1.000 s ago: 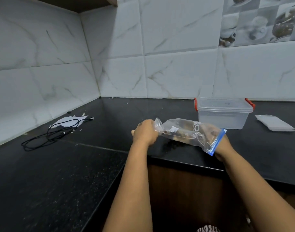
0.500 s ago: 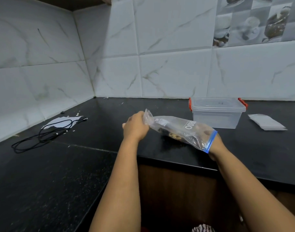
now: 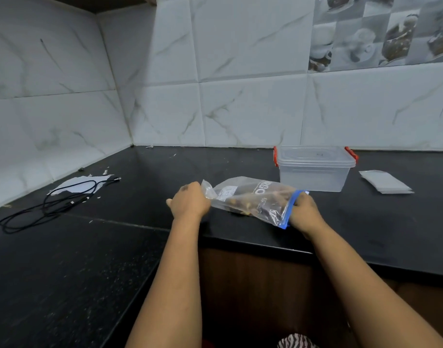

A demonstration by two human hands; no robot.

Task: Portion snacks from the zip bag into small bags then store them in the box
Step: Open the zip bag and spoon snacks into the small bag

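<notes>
— Right, both hands are on the zip bag (image 3: 250,199). The left hand (image 3: 189,202) is closed in a fist around the bunched bottom corner, and the right hand (image 3: 304,212) is clamped on the blue zip strip (image 3: 289,209) at the other end.

— So it's stretched between them?

— Yes, lying sideways over the black counter (image 3: 140,197), near its front edge. I can't tell if it's touching the surface or just above it. There are brown snacks (image 3: 243,203) inside, sitting low in the middle of the bag.

— And the box?

— The clear box (image 3: 314,172) is behind the bag, toward the tiled wall (image 3: 240,109), with its lid on and a red clip at each end. Just beyond the bag, not touching it as far as I can see.

— Any small bags?

— A flat pale stack (image 3: 385,182) lies to the right of the box, apart from it. Could be the small bags, I can't say for certain. Far left there's a black cable (image 3: 47,204) looped over a scrap of white paper (image 3: 79,185).
</notes>
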